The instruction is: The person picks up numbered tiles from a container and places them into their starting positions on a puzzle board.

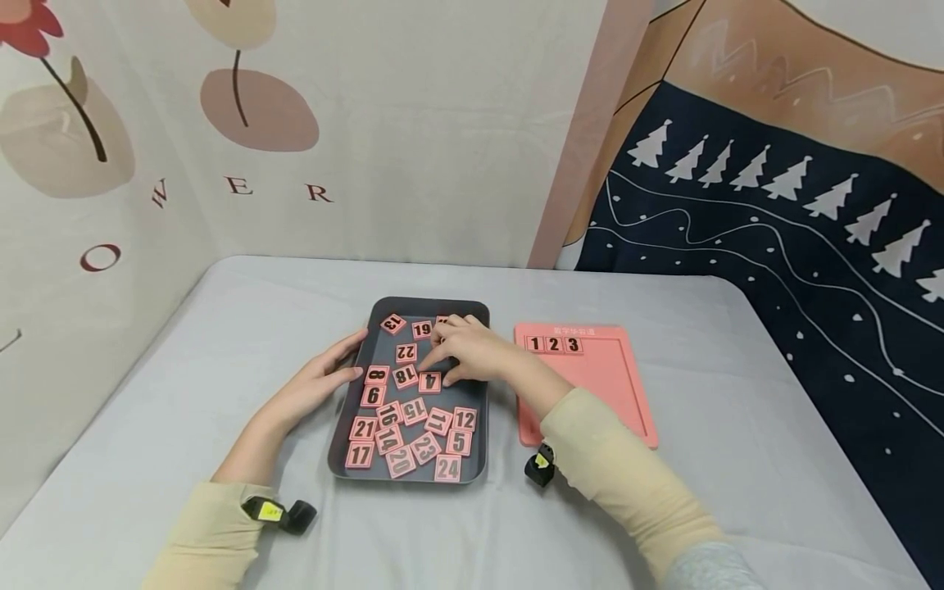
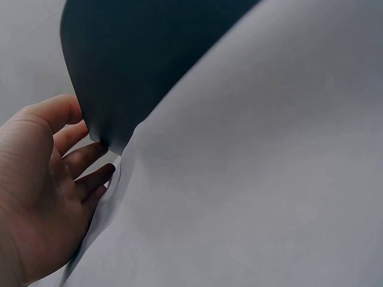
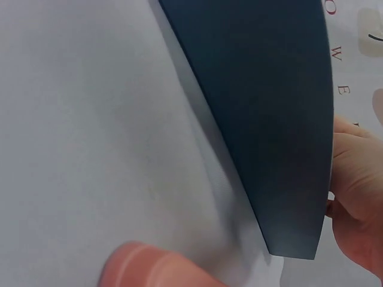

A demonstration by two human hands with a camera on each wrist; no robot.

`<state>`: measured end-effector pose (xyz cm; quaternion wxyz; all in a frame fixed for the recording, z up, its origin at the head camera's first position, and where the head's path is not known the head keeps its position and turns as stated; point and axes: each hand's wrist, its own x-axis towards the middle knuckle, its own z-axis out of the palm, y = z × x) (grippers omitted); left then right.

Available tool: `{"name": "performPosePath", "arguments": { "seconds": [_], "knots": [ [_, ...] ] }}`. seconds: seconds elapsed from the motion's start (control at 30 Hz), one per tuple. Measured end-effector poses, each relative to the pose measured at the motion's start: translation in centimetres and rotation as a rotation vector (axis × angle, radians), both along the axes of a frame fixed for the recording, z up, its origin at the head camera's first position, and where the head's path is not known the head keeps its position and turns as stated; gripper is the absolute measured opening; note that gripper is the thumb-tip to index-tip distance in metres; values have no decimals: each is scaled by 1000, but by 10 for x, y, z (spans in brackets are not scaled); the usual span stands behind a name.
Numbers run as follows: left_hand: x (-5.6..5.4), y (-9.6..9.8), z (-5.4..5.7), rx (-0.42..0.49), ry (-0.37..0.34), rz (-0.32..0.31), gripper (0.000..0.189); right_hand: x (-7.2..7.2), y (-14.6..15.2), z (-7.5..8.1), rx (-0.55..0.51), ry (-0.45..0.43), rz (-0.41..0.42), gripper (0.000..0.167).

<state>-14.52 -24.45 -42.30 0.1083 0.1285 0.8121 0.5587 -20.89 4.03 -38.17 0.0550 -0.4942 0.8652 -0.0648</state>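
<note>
Inside the dark grey tray (image 1: 472, 393), pink number tiles lie scattered, several of them near its front end. My right hand (image 1: 472, 352) reaches in from the right, with thumb and index finger at opposite sides of the number 4 tile (image 1: 430, 383), pinching it. Right beside that tile lies the number 18 tile (image 1: 405, 376). My left hand (image 1: 313, 381) rests against the tray's left side, fingers extended and thumb apart. The left wrist view shows those fingertips (image 2: 102, 146) at the tray's outer wall (image 2: 119, 78).
A pink board (image 1: 583, 385) lies right of the tray under my right forearm, with tiles 1, 2 and 3 (image 1: 574, 345) in a row at its top left. White cloth (image 1: 413, 541) covers the table. Printed curtains (image 1: 413, 164) hang behind.
</note>
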Motion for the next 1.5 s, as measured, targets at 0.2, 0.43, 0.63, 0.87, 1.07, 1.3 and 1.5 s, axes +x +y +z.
{"name": "performPosePath", "arguments": {
  "seconds": [0.2,0.43,0.63,0.87,1.07,1.3,1.5],
  "knots": [
    [-1,0,-1,1,3,-3,63,0,-1,-3,16,14,6,42],
    [-2,-1,-1,-3,13,-8,63,0,0,-5,-13,37,9,40],
    [-2,-1,-1,-1,17,-10,63,0,1,-6,-36,43,10,38],
    [-2,0,0,1,15,-11,63,0,4,-7,-75,45,-4,35],
    [-2,1,0,-1,9,-9,64,2,10,-8,-132,22,-51,33],
    [-1,0,0,-3,9,-9,64,10,22,-7,-264,-23,-135,33],
    [-1,0,0,-2,6,-9,64,18,33,-7,-338,14,-212,33]
  ]
}}
